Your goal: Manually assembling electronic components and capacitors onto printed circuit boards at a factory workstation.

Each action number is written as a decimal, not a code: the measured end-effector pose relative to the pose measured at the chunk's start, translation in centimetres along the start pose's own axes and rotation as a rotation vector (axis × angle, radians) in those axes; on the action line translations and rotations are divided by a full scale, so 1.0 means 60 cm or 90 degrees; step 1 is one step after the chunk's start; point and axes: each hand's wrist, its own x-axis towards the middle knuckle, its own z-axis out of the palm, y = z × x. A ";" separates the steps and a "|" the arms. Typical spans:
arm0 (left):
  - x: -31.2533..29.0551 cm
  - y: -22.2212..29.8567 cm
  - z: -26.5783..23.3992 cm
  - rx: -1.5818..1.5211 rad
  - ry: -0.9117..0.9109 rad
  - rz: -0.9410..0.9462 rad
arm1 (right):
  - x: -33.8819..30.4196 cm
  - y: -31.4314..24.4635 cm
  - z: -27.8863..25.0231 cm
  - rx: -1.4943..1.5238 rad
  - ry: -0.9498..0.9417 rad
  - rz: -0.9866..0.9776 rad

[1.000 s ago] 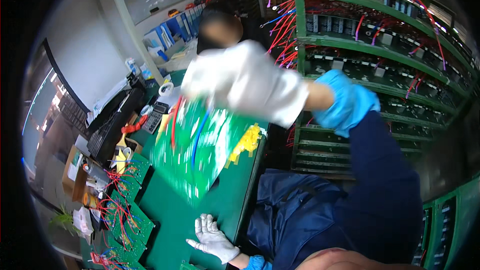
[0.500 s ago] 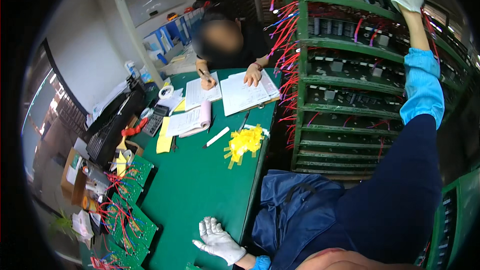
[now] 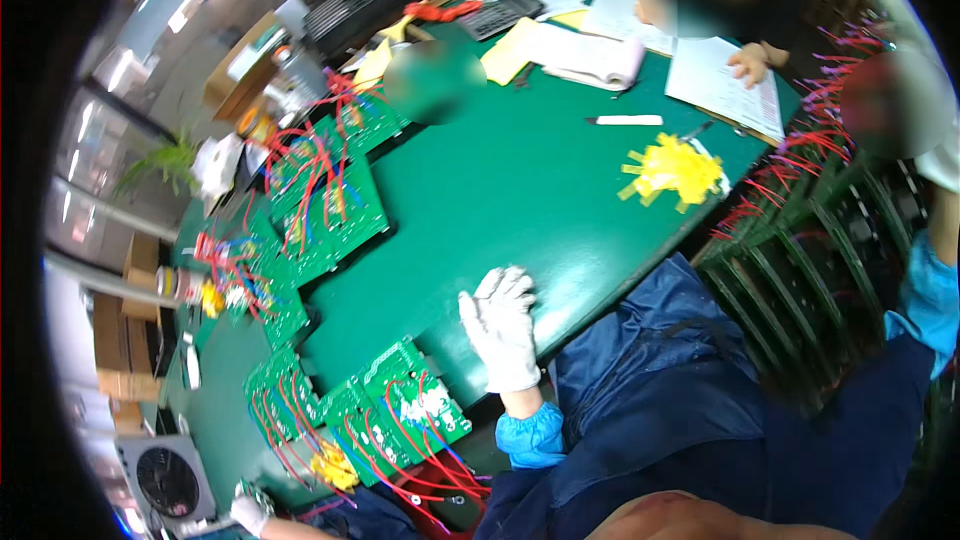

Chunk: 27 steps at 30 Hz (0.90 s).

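Observation:
My left hand [image 3: 500, 330], in a white glove with a blue sleeve cover, lies on the green table [image 3: 480, 190] close to its near edge. Its fingers are stretched out and nothing is in them. A green circuit board [image 3: 400, 410] with red wires lies nearest to it, toward me. At the far right my right hand [image 3: 938, 160], gloved too, is raised by the green rack [image 3: 790, 290] of wired boards. The picture's rim cuts it off and its fingers are hidden, so whether it holds anything does not show.
Several wired circuit boards [image 3: 330, 210] line the table's left side. Yellow tape pieces [image 3: 675, 172] and a white-handled tool [image 3: 625, 120] lie farther off. Across the table a person's hand [image 3: 750, 62] rests on papers [image 3: 715, 90]. Another person's gloved hand [image 3: 250, 514] shows at lower left.
The view has swung left and down, bringing in more boards and another worker's hand. My right hand, earlier up at a board on the rack's top shelf, is now at the right rim.

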 end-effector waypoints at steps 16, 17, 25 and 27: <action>-0.003 -0.009 -0.010 0.026 0.091 0.027 | 0.351 -0.323 0.818 0.488 -0.160 0.256; -0.013 -0.003 -0.013 0.024 0.095 0.036 | 0.362 -0.354 0.812 0.467 -0.177 0.262; -0.005 -0.008 -0.002 0.024 0.065 0.021 | 0.296 -0.280 0.859 0.646 -0.346 0.222; -0.006 -0.008 -0.011 -0.035 0.048 0.021 | 0.252 -0.271 0.801 0.800 -0.479 0.235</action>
